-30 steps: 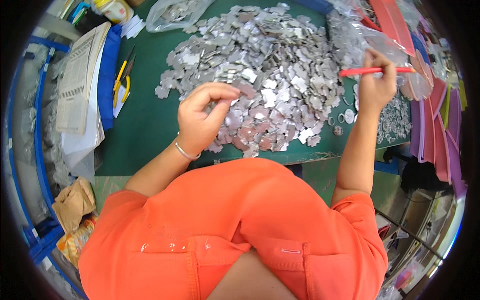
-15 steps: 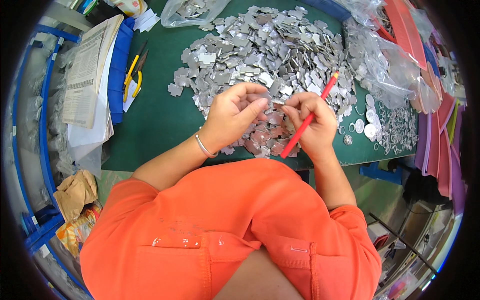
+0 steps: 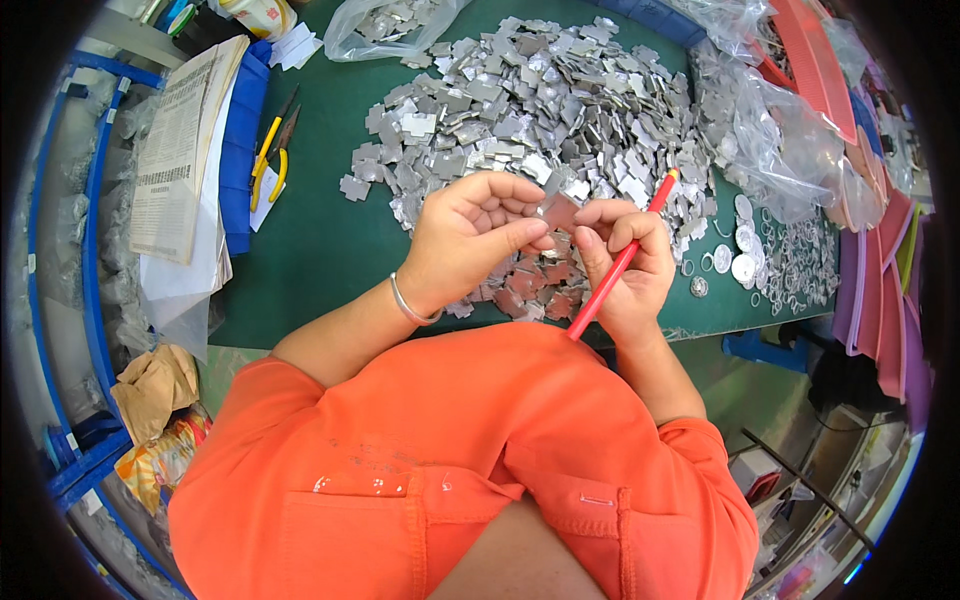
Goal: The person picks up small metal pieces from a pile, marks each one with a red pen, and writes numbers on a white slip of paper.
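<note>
A small flat metal piece [image 3: 560, 211] with a cut-out outline is raised above the pile, between my two hands. My left hand [image 3: 478, 232], wearing a silver bangle, is closed with its fingertips at the left edge of this piece. A slim red pencil [image 3: 607, 288] with a yellowish end slants through my right hand [image 3: 634, 262]. The thumb and forefinger of that hand come close to the piece's right edge; whether they touch it I cannot tell. Beneath and beyond both hands spreads a big heap of similar metal pieces [image 3: 540, 95], the nearest ones reflecting orange.
Yellow-handled pliers [image 3: 262, 170] lie at the left, beside a blue tray [image 3: 237, 150] with newspaper [image 3: 175, 165]. At the right are metal discs [image 3: 743, 267], small rings [image 3: 800, 265] and clear plastic bags [image 3: 775, 140]. A bag of metal pieces [image 3: 390, 25] sits at the far edge.
The metal piece between my hands has tilted up, so its flat face now shows. My right hand has turned slightly, the red pencil still in it. The whole view has shifted a little.
</note>
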